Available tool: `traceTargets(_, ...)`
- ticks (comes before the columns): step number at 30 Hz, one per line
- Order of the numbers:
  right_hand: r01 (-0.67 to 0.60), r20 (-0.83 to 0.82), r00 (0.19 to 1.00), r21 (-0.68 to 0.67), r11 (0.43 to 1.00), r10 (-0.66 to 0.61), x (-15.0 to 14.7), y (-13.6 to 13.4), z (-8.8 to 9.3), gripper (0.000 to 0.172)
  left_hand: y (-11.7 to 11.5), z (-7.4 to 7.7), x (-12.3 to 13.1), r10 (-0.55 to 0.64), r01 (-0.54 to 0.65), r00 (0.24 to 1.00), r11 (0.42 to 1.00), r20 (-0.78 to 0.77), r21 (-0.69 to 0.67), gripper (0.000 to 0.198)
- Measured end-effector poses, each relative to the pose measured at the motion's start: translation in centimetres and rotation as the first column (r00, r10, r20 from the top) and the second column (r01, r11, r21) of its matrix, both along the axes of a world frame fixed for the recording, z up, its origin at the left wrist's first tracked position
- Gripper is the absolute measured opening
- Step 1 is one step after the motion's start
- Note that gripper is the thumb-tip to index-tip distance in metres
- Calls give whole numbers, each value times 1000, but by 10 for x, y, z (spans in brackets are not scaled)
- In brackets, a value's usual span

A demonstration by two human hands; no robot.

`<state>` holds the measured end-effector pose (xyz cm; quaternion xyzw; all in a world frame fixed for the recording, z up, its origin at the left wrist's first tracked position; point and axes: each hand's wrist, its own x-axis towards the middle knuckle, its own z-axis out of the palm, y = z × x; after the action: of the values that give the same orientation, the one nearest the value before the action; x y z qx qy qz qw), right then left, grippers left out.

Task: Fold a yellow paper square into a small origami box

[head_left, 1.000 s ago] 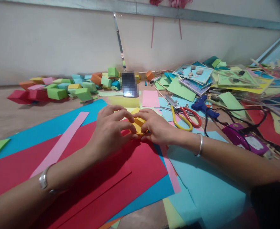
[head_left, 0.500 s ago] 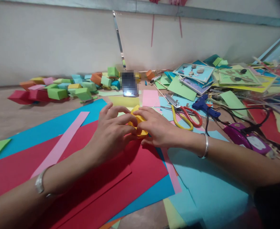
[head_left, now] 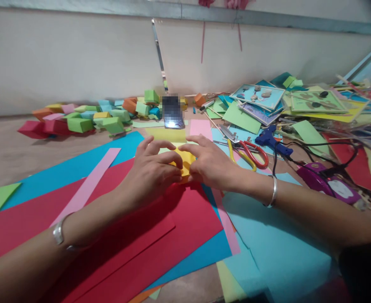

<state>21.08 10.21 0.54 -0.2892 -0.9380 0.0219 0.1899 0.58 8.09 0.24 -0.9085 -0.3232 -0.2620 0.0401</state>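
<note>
A small folded yellow paper piece (head_left: 185, 161) lies on a large red sheet (head_left: 160, 223) in the middle of the floor. My left hand (head_left: 150, 172) presses on its left side with bent fingers. My right hand (head_left: 210, 164) presses on its right side, fingers laid over its top edge. Most of the yellow piece is hidden under both hands. Blue (head_left: 78, 166), pink (head_left: 87, 187) and light blue (head_left: 273, 240) sheets lie under and around the red one.
A heap of folded paper boxes (head_left: 87, 120) lies at the back left by the wall. A phone (head_left: 172, 111) stands behind my hands. Red and yellow scissors (head_left: 246, 155), a blue glue gun (head_left: 270, 141), a purple device (head_left: 326, 183) and stacked craft cards (head_left: 311, 103) fill the right.
The yellow piece has gone from raised between my fingers to pressed flat on the red sheet. Both hands have lowered onto it.
</note>
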Motion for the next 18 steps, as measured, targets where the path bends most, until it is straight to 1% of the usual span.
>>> traceTargets(4, -52, -10, 999, -19, 998, 52, 1, -1, 2, 19, 0, 2, -1, 31, -31, 998, 1000, -57, -2, 20)
traceTargets(7, -51, -21, 998, -28, 998, 51, 2, -1, 2, 15, -1, 2, -1, 34, -35, 995, 999, -94, -7, 16)
traceTargets(12, -35, 7, 999, -68, 997, 35, 0, -2, 2, 6, 3, -2, -2, 10, -14, 995, 999, -94, -47, 19)
traceTargets(15, -43, 20, 999, -106, 993, 45, -2, -3, 1, 11, 3, -1, -2, -2, -8, 994, 996, -112, -84, 19)
traceTargets(18, -45, -6, 999, -115, 992, 44, -4, -4, -1, 7, 1, 0, -2, -11, -7, 989, 993, -149, -119, 20)
